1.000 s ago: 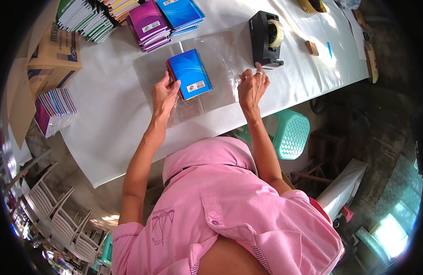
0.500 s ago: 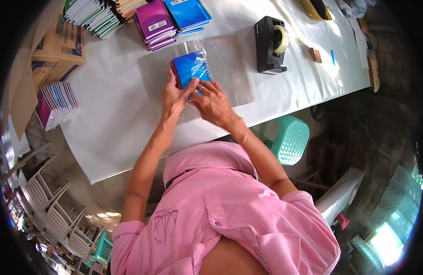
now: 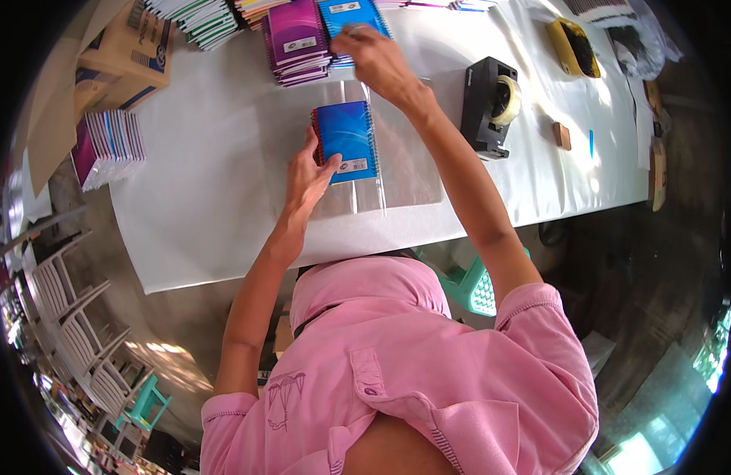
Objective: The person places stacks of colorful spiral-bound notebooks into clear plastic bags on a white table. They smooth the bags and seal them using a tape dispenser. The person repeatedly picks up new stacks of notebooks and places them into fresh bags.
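Observation:
A blue spiral notebook (image 3: 345, 134) with a white label lies on a clear plastic sheet (image 3: 409, 170) in the middle of the table. Red coils show along its left side and dark coils along its right, so another notebook seems to lie beneath. My left hand (image 3: 306, 176) grips its lower left side, thumb on the cover and fingers along the edge. Farther off, my right hand (image 3: 375, 63) reaches over the lower part of a stack of blue notebooks (image 3: 365, 14). Its fingers are bent and blurred, and their hold is unclear. Beside it stands a purple notebook stack (image 3: 294, 32).
A black tape dispenser (image 3: 480, 107) stands right of the sheet. Beyond it are a small brown block (image 3: 562, 136), a blue strip (image 3: 592, 144) and a yellow container (image 3: 573, 47). To the left sit a cardboard box (image 3: 128, 63) and a wrapped notebook bundle (image 3: 108, 149). A green stool (image 3: 480, 291) stands below the table edge.
My right hand has left the blue notebook and moved up to the blue stack. My left hand stays on the notebook, whose cover and label now show more fully.

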A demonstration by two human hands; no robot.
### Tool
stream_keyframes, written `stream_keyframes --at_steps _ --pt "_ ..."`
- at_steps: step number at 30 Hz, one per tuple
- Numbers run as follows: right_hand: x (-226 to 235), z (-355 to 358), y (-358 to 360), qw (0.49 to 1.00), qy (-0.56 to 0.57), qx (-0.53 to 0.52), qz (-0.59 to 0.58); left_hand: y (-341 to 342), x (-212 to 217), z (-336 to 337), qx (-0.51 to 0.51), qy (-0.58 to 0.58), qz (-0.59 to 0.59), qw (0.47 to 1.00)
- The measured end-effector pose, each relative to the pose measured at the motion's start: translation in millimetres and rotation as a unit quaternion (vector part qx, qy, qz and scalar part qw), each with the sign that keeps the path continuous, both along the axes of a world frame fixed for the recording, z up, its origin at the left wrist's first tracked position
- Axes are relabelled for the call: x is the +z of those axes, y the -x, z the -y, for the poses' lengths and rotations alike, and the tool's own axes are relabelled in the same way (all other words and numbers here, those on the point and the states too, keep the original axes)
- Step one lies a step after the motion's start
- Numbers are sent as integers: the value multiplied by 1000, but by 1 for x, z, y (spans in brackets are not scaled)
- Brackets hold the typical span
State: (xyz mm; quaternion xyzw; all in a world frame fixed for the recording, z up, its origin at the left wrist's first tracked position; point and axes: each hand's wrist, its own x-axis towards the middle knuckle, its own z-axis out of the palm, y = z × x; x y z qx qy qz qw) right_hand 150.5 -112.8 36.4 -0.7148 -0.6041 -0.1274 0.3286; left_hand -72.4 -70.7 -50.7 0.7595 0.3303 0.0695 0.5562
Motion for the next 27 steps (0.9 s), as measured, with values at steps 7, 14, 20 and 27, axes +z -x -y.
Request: stream_keyframes --at_steps 7,14,20,27 --pt "-46 99 76 984 133 94 -73 1 14 3 22 74 -19 997" --pt "-51 103 98 979 147 55 -134 59 3 -11 -22 -482 -237 844" --pt "-48 102 101 980 148 70 -118 74 -27 -4 -16 -493 -139 859" --pt "-44 103 107 972 165 52 -158 76 12 26 148 -194 -19 969"
